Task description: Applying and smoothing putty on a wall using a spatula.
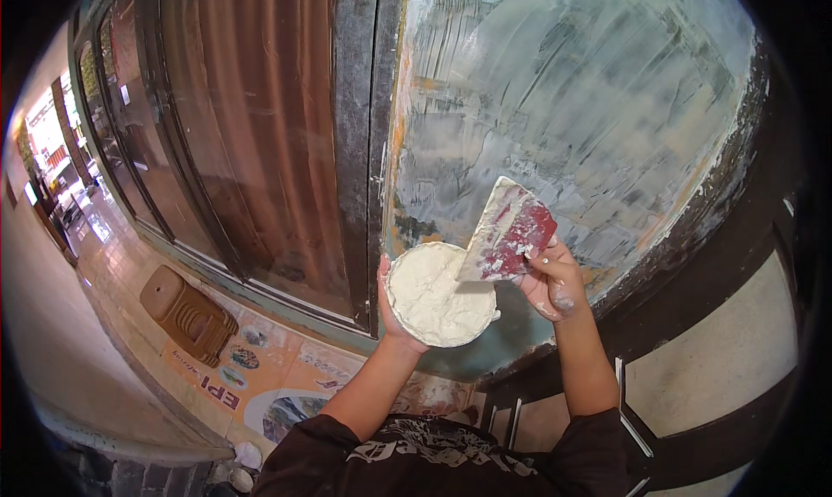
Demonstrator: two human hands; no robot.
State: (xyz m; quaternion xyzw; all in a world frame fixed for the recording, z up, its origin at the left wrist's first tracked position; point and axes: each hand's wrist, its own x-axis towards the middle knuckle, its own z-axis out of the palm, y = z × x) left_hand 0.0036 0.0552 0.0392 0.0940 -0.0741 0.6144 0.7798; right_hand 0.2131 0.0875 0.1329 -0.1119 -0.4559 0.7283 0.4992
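My left hand (400,331) is wrapped round the side of a round tub (451,344), most of its fingers hidden behind it. Thick cream-white putty (429,293) fills the tub, its surface lumpy. In my right hand (556,280) is a flat red putty scraper (524,235), pinched at its right edge and smeared with white. The scraper's lower left corner reaches over the tub's right rim, at the putty. White residue marks my right palm and fingers. Behind both stands a wall panel (555,107) coated in streaky grey-white putty.
Left of the panel runs a dark frame post (354,107), then glazed windows with a brown curtain (251,107) behind. A stack of brown plastic stools (189,311) stands on a printed orange sheet (269,358) at lower left. Dark bars with pale panels (711,358) lie at right.
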